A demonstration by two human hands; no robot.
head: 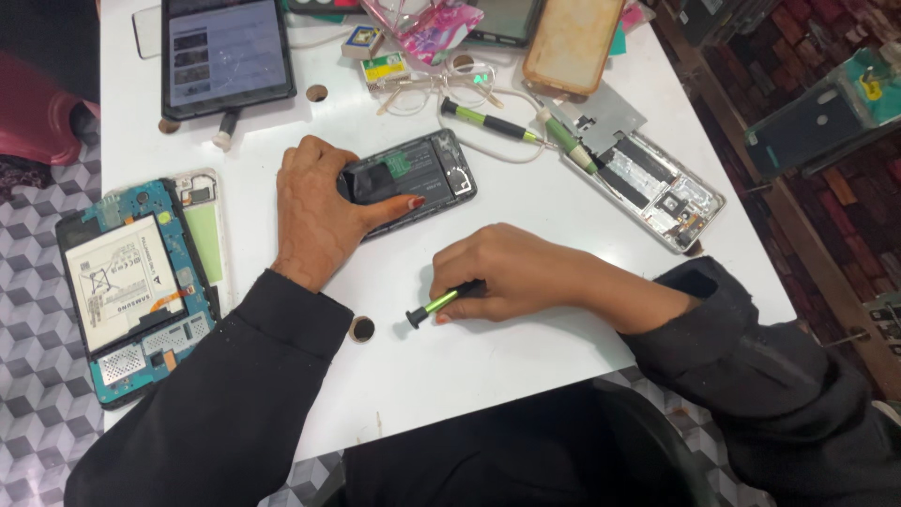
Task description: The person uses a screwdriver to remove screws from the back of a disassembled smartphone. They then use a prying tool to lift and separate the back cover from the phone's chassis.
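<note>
Left hand pins opened phone on desk; right hand grips screwdriver just below it, long axis pointing left.

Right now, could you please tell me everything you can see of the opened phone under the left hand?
The opened phone lies flat and slightly tilted on the white table, back cover off. Its dark interior shows a black battery, a small green patch and metal shielding near the right end. The left hand rests over its left end, thumb pressed along the lower edge. The right hand, apart from it, holds a green-and-black screwdriver.
</note>
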